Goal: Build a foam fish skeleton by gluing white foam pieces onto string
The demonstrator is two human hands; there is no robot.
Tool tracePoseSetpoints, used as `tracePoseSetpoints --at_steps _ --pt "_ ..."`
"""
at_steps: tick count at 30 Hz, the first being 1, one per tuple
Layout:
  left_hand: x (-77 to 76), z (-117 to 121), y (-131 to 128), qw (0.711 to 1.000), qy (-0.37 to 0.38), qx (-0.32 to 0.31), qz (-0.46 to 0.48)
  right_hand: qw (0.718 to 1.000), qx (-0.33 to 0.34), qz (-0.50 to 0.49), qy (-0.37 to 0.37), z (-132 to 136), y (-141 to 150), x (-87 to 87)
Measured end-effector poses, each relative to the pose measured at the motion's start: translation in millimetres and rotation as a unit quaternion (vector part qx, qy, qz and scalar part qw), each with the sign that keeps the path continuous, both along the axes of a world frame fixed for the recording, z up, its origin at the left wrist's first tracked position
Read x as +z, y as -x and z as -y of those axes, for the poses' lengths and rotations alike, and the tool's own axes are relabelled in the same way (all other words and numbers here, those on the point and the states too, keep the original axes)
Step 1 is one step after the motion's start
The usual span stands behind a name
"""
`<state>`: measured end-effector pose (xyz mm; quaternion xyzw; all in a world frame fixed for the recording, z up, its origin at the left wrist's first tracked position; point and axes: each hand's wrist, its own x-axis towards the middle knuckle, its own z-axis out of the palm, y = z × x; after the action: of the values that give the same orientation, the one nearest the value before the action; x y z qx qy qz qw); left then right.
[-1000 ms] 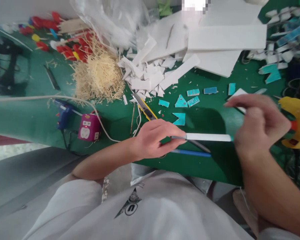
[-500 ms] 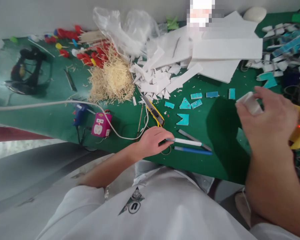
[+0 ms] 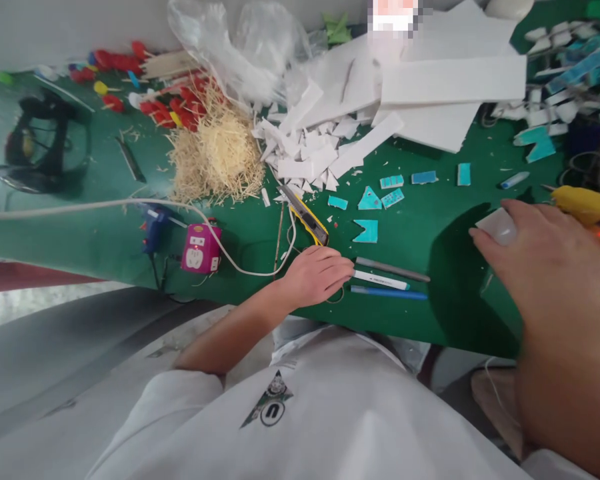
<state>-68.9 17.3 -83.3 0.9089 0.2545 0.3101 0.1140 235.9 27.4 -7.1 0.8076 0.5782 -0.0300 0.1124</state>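
At the far left of your green counter (image 3: 105,257), a black frame-like object (image 3: 37,143) stands well apart from your hands. Next to the right, a blue glue gun (image 3: 155,227) lies just beside a magenta power socket box (image 3: 201,249), whose small red light is on. A white cable (image 3: 240,270) loops past the box. Behind the cable, note the heap of thin wooden sticks (image 3: 223,157), then the pile of white foam scraps (image 3: 307,153).

A yellow-edged utility knife (image 3: 305,217) points toward the scraps. Your left hand (image 3: 319,275) is low over the counter, fingertips at the near end of the white marker (image 3: 384,280); you cannot tell from this view whether it grips the marker or has released it. The marker lies between a grey pen (image 3: 394,269) and a blue pen (image 3: 390,293). Behind these is a notched cyan foam piece (image 3: 367,231).

At the right, your right hand (image 3: 553,257) grasps a white foam block (image 3: 497,225) between thumb and fingers, beside the yellow glue gun (image 3: 585,207).
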Motion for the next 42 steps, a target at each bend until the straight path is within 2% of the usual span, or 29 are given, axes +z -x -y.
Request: tracePoseSetpoints --at_steps 4,7,9,13,16,19,23,25,30,34,42 --pt "2.9 -0.1 0.2 1.000 -0.024 0.018 0.004 0.999 0.032 0.011 -0.035 2.0 -2.2 -5.1" --pt "8.7 -3.5 3.1 0.998 -0.035 0.055 0.007 0.990 0.102 -0.025 -0.089 3.5 -6.4 -16.4" --pt "13.6 -9.4 5.6 0.995 -0.028 0.101 -0.008 0.975 0.166 -0.077 -0.128 4.0 -6.5 -24.8" --pt "20.6 -27.1 6.0 0.979 0.018 0.189 -0.078 0.934 0.278 -0.168 -0.150 1.9 7.3 -38.4" --pt "23.0 -37.2 1.9 0.953 0.108 0.218 -0.180 0.907 0.326 -0.214 -0.161 -3.1 19.9 -45.1" --pt "25.2 -39.8 -0.3 0.941 0.155 0.203 -0.223 0.905 0.318 -0.226 -0.172 -10.4 20.8 -48.2" --pt "31.1 -36.6 4.4 0.941 0.156 0.195 -0.227 0.916 0.269 -0.229 -0.189 -19.9 9.6 -49.8" --pt "34.8 -34.9 6.4 0.941 0.153 0.199 -0.225 0.916 0.267 -0.237 -0.185 -23.7 7.3 -51.7" --pt "38.0 -32.6 -6.1 0.944 0.155 0.203 -0.210 0.898 0.325 -0.253 -0.157 -33.9 20.0 -60.3" --pt "35.2 -34.1 -25.6 0.939 0.165 0.211 -0.215 0.890 0.341 -0.250 -0.168 -43.4 34.6 -66.7" --pt "41.5 -54.2 -36.4 0.899 0.168 0.318 -0.251 0.853 0.422 -0.260 -0.162 -61.0 53.5 -71.1"
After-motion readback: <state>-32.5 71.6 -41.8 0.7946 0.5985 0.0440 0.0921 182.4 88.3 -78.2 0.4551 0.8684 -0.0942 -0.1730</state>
